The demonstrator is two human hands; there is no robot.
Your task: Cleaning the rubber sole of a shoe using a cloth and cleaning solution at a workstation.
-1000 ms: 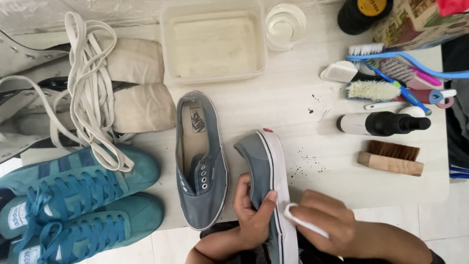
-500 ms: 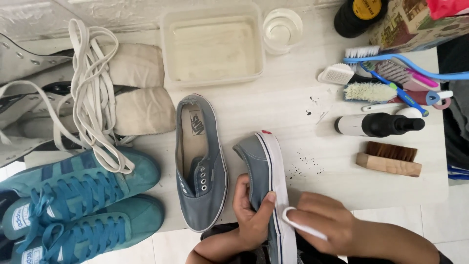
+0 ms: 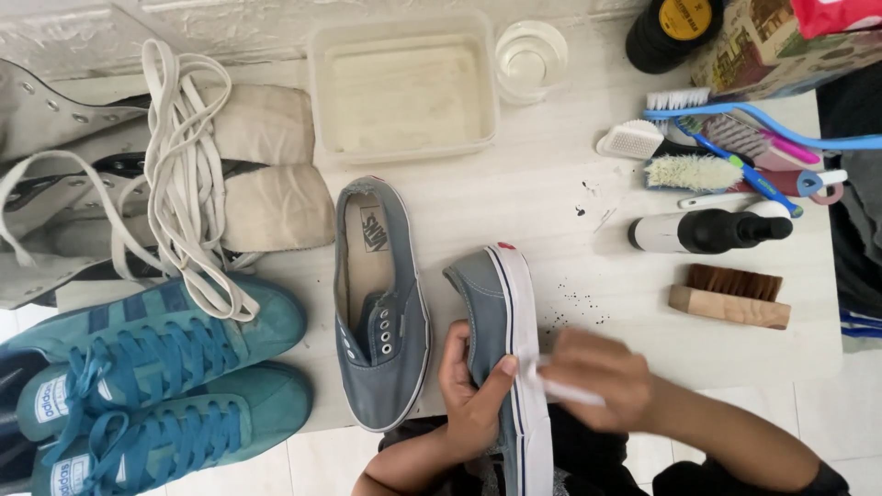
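My left hand [image 3: 470, 397] grips a grey-blue slip-on shoe [image 3: 491, 303] turned on its side, thumb on the white rubber sidewall. My right hand [image 3: 602, 377], blurred, pinches a small white pad [image 3: 562, 389] against that sidewall. The matching grey-blue shoe [image 3: 377, 303] lies sole-down on the white table just left of it, its laces out.
A teal sneaker pair [image 3: 156, 377] sits at the left, white boots with loose laces [image 3: 175, 174] behind. A plastic tub of water [image 3: 404, 87] and a glass [image 3: 530, 55] stand at the back. Brushes [image 3: 717, 152], a spray bottle [image 3: 707, 231] and a wooden brush [image 3: 730, 296] lie right.
My right hand has slid with the white pad up the sidewall toward the shoe's middle. My left hand keeps its grip; the view has shifted slightly.
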